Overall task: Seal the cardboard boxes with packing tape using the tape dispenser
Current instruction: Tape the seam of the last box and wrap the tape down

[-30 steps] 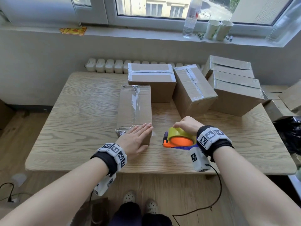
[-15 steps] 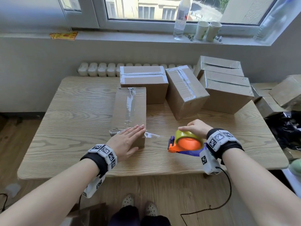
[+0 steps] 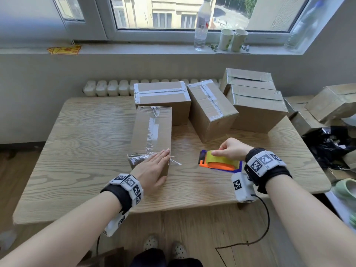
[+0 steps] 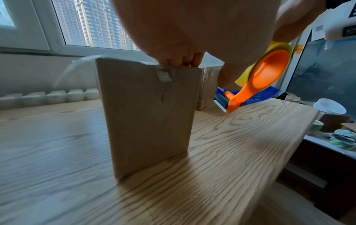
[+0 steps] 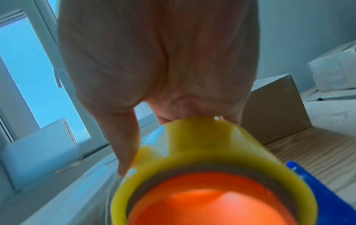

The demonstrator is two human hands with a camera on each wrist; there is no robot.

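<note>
Cardboard box (image 3: 152, 132) | left hand (image 3: 152, 168) flat on it | right hand (image 3: 231, 150) grip holds tape dispenser (image 3: 219, 160)

Tape dispenser (image 3: 219, 160) right of near box (image 3: 152, 135); other boxes (image 3: 210, 110) behind.

The table (image 3: 81, 143) is pale wood with wavy grain lines. The nearest box (image 3: 152, 132) is dull brown cardboard with shiny, crinkly clear tape (image 3: 153, 130) on top. The tape dispenser (image 3: 219, 164) is smooth orange and blue plastic, holding a glossy yellow tape roll (image 3: 221, 158).
</note>
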